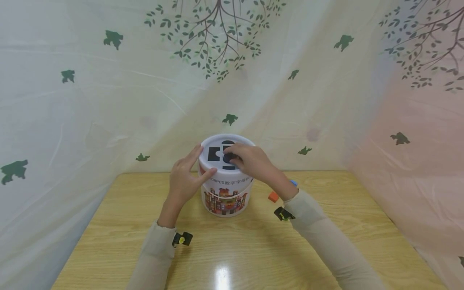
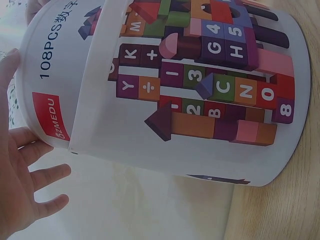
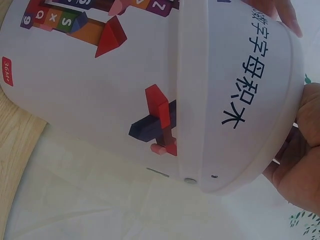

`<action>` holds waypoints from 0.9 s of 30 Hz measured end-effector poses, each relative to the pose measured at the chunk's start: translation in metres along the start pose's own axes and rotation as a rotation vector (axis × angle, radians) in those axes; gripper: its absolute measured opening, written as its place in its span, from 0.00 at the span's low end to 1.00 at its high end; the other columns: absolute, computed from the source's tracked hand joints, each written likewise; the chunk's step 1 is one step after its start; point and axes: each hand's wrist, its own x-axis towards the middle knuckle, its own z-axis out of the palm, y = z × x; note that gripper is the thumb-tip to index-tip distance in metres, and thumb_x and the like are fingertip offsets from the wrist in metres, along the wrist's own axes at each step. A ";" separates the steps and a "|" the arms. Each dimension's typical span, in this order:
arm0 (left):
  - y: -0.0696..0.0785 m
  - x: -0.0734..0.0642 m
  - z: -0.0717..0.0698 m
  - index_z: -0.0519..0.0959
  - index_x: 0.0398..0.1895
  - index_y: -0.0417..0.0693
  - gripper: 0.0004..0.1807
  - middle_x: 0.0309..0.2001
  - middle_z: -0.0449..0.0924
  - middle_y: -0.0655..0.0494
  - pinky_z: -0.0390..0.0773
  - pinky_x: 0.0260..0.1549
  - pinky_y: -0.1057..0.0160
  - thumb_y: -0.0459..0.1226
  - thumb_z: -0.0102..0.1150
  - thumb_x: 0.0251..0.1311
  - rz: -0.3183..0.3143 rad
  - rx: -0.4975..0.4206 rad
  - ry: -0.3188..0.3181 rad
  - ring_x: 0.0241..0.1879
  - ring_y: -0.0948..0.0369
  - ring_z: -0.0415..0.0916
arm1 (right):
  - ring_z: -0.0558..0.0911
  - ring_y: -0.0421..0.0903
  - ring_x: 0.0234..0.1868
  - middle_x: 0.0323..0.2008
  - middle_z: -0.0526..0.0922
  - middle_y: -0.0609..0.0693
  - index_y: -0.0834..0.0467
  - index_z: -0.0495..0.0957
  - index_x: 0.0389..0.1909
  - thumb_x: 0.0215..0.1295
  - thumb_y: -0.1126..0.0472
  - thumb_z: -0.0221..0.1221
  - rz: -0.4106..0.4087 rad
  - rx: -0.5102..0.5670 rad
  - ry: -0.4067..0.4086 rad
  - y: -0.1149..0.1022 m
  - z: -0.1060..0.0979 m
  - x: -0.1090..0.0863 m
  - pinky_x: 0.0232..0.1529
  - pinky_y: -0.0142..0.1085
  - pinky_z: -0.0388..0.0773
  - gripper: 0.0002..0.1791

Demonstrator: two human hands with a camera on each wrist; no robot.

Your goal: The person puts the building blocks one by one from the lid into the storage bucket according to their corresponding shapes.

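Note:
A white lidded bucket (image 1: 226, 205) of toy blocks, printed with colourful block pictures, stands upright on the table. Dark shaped cutouts mark its round lid (image 1: 207, 164). My left hand (image 1: 183, 179) steadies the rim from the left, thumb and fingers spread; the left wrist view shows these fingers (image 2: 50, 175) straight, some clear of the wall. Over the middle of the lid, my right hand (image 1: 253, 160) has its fingers bent, pinching what looks like a small dark block (image 1: 228, 156) at a cutout. Its outline blends with the holes. In the right wrist view the bucket's rim hides those fingertips.
An orange block (image 1: 273, 196) and a blue block (image 1: 293, 183) lie on the wooden table (image 1: 290, 257) right of the bucket, the blue one partly behind my right forearm. A leaf-patterned cloth (image 1: 152, 100) hangs close behind the table.

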 end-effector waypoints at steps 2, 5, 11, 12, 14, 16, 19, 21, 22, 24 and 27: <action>0.000 0.000 0.001 0.66 0.76 0.50 0.47 0.75 0.66 0.48 0.63 0.72 0.38 0.63 0.64 0.60 0.001 -0.002 0.000 0.72 0.48 0.69 | 0.85 0.51 0.56 0.56 0.86 0.52 0.54 0.81 0.60 0.71 0.61 0.63 -0.002 -0.004 0.003 0.001 0.001 0.000 0.57 0.45 0.84 0.18; 0.000 0.000 0.002 0.65 0.77 0.50 0.46 0.76 0.66 0.48 0.63 0.72 0.38 0.62 0.65 0.60 -0.001 -0.001 0.000 0.73 0.48 0.69 | 0.85 0.51 0.56 0.56 0.86 0.52 0.54 0.81 0.60 0.71 0.60 0.63 -0.005 -0.010 0.008 0.002 0.001 -0.001 0.57 0.45 0.84 0.18; 0.000 -0.001 0.002 0.65 0.77 0.51 0.46 0.76 0.64 0.51 0.63 0.73 0.39 0.61 0.66 0.59 -0.010 -0.005 -0.003 0.72 0.48 0.69 | 0.86 0.51 0.54 0.55 0.86 0.53 0.54 0.81 0.59 0.69 0.60 0.64 -0.017 -0.003 0.025 0.001 0.001 -0.002 0.57 0.45 0.84 0.18; 0.000 -0.001 0.002 0.65 0.77 0.51 0.46 0.76 0.64 0.51 0.63 0.73 0.39 0.60 0.66 0.60 -0.009 -0.004 -0.002 0.72 0.48 0.69 | 0.87 0.50 0.53 0.55 0.86 0.53 0.54 0.81 0.59 0.69 0.60 0.64 -0.019 -0.003 0.030 0.001 0.001 -0.002 0.56 0.45 0.85 0.18; -0.001 -0.001 0.002 0.65 0.77 0.51 0.46 0.77 0.64 0.52 0.63 0.73 0.39 0.60 0.66 0.60 -0.011 -0.003 -0.002 0.72 0.48 0.69 | 0.87 0.50 0.53 0.55 0.87 0.53 0.54 0.81 0.58 0.69 0.60 0.65 -0.022 -0.004 0.038 0.001 0.001 -0.002 0.55 0.44 0.85 0.18; -0.002 -0.001 0.002 0.65 0.77 0.51 0.46 0.77 0.64 0.52 0.63 0.73 0.40 0.60 0.66 0.60 -0.013 -0.003 -0.001 0.73 0.49 0.69 | 0.87 0.50 0.52 0.54 0.87 0.53 0.54 0.82 0.58 0.69 0.60 0.65 -0.027 -0.006 0.045 0.001 0.001 -0.001 0.55 0.44 0.85 0.18; -0.002 -0.001 0.003 0.64 0.77 0.51 0.46 0.77 0.63 0.52 0.62 0.73 0.40 0.60 0.66 0.60 -0.014 -0.004 -0.001 0.73 0.49 0.68 | 0.87 0.50 0.52 0.54 0.87 0.53 0.54 0.82 0.58 0.68 0.60 0.66 -0.030 -0.004 0.054 0.002 0.002 -0.001 0.54 0.44 0.85 0.18; -0.002 -0.001 0.003 0.64 0.77 0.52 0.46 0.77 0.63 0.52 0.62 0.73 0.39 0.61 0.65 0.60 -0.013 -0.006 -0.002 0.73 0.49 0.68 | 0.87 0.50 0.52 0.54 0.87 0.52 0.54 0.82 0.58 0.68 0.60 0.66 -0.029 -0.001 0.058 0.002 0.002 -0.002 0.54 0.44 0.85 0.18; -0.002 -0.001 0.003 0.64 0.78 0.52 0.46 0.77 0.63 0.52 0.62 0.73 0.39 0.61 0.65 0.60 -0.013 -0.006 -0.004 0.73 0.49 0.68 | 0.88 0.50 0.51 0.54 0.87 0.52 0.54 0.82 0.58 0.68 0.60 0.66 -0.027 0.002 0.059 0.003 0.002 -0.002 0.54 0.44 0.86 0.18; -0.002 -0.001 0.003 0.64 0.78 0.52 0.47 0.77 0.63 0.53 0.62 0.73 0.39 0.62 0.64 0.60 -0.011 -0.007 -0.006 0.73 0.49 0.68 | 0.88 0.50 0.51 0.54 0.87 0.52 0.54 0.82 0.58 0.68 0.60 0.66 -0.026 0.004 0.060 0.003 0.002 -0.002 0.53 0.44 0.86 0.18; -0.002 -0.001 0.003 0.64 0.77 0.51 0.47 0.77 0.63 0.51 0.62 0.73 0.39 0.62 0.64 0.60 -0.005 -0.005 -0.003 0.73 0.48 0.68 | 0.88 0.50 0.50 0.53 0.87 0.52 0.54 0.82 0.57 0.68 0.61 0.66 -0.022 0.009 0.060 0.004 0.002 -0.002 0.52 0.43 0.86 0.18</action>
